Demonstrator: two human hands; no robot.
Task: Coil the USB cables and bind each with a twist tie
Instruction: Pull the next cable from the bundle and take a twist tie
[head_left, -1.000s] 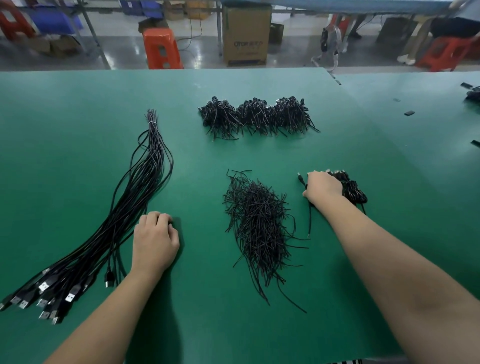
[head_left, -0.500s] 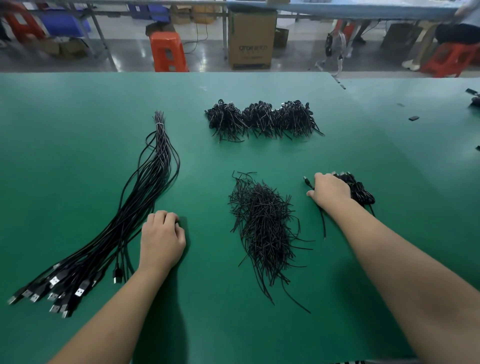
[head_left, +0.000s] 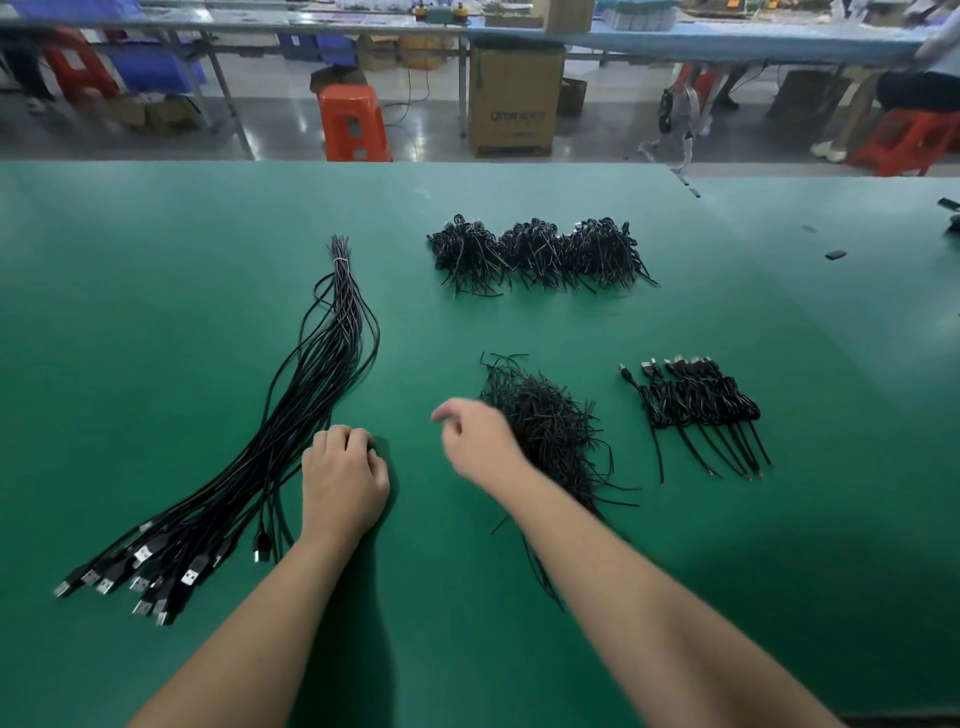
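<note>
Left hand (head_left: 343, 475) down on the green table (head_left: 156, 312), knuckles up, fingers curled against the right edge of the uncoiled USB cables (head_left: 291, 431); whether a strand is pinched beneath, cannot tell. Right hand (head_left: 478, 441) blurred above the table between that bundle and the loose twist ties (head_left: 550, 431), fingers loosely curled, nothing visibly held. Long bundle fanned from a tied far end down to a spread of plugs at near left. Finished coils (head_left: 701, 402) in a neat row at right, well apart from both hands, tails pointing near. Three dark heaps (head_left: 540, 254) farther off, too tangled to tell what they are. An orange stool (head_left: 353, 122) and a cardboard box (head_left: 514, 101) on the floor beyond the far edge. Likely step: reaching for the next cable. Risks from here: more than one strand lifted at once, since the cables lie crossed and pressed together near the left hand; plugs snagging on neighbours and dragging the whole fan sideways; a forearm sweeping the tie pile, which lies directly under the right arm, and scattering ties; a coil springing open if gripped loosely before the tie goes on.
</note>
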